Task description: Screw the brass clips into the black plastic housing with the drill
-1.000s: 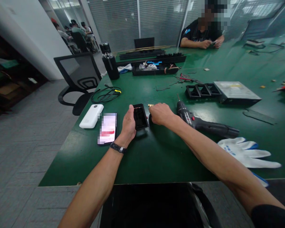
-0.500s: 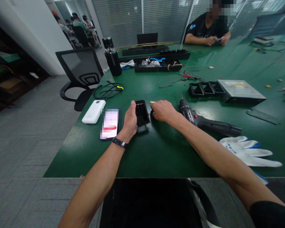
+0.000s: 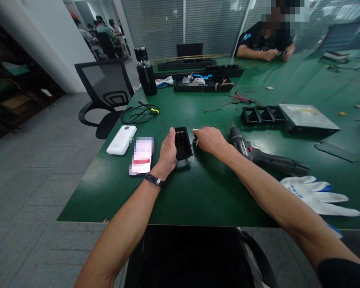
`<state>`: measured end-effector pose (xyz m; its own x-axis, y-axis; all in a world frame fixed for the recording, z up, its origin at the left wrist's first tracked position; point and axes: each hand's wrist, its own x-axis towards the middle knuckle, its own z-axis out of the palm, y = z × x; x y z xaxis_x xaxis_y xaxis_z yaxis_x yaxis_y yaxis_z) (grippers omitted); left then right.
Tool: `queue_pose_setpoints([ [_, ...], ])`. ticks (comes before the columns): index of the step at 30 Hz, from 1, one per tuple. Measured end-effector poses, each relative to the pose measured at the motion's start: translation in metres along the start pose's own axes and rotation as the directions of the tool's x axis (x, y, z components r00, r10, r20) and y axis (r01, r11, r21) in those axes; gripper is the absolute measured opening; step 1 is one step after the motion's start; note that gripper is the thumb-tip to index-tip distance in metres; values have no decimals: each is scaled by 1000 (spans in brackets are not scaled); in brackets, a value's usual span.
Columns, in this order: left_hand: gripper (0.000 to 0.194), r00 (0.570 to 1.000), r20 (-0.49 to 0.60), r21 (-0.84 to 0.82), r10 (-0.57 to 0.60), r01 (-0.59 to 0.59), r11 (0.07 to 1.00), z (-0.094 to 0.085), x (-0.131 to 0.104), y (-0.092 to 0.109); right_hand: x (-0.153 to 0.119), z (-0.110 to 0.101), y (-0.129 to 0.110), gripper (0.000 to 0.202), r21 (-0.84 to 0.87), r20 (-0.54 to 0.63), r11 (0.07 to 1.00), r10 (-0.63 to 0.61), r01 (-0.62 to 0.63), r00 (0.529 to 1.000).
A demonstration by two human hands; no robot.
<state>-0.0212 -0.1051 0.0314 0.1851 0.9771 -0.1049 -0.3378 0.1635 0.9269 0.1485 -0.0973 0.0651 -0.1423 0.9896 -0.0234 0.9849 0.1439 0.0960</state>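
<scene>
On the green table, the left hand pinches a small black plastic housing by its left wall. It looks light, rigid and hollow, best held by its outer edges. The right hand, its grip narrow, fingers a small brass piece just beyond.

Both bare forearms reach forward and converge; the left hand lies thumb-side up, its fingers curled in a loose clasp, a dark band around the wrist; the right hand sits close beside it, knuckles up, fingers bent down and pinched together at the tips.
</scene>
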Motion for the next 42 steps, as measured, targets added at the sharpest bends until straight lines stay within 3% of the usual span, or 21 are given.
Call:
queue_pose_setpoints([
  [13,69,998,51,-54,-45,47,997,0,-3,6,-2,-4,4,29,48,68,999,-29,26,997],
  [22,65,996,71,-43,-57,60,997,1,-5,7,-1,3,-3,32,99,17,995,5,-6,1000],
  [29,39,996,89,-28,24,-22,999,-3,-1,1,5,5,17,34,319,-105,947,0,33,995],
  [37,40,984,114,132,137,-152,980,-4,2,-5,4,-34,33,33,643,-318,750,74,157,945],
  [42,40,973,187,103,132,-153,983,-2,-3,-3,-4,-44,22,22,858,-371,406,63,315,927],
])
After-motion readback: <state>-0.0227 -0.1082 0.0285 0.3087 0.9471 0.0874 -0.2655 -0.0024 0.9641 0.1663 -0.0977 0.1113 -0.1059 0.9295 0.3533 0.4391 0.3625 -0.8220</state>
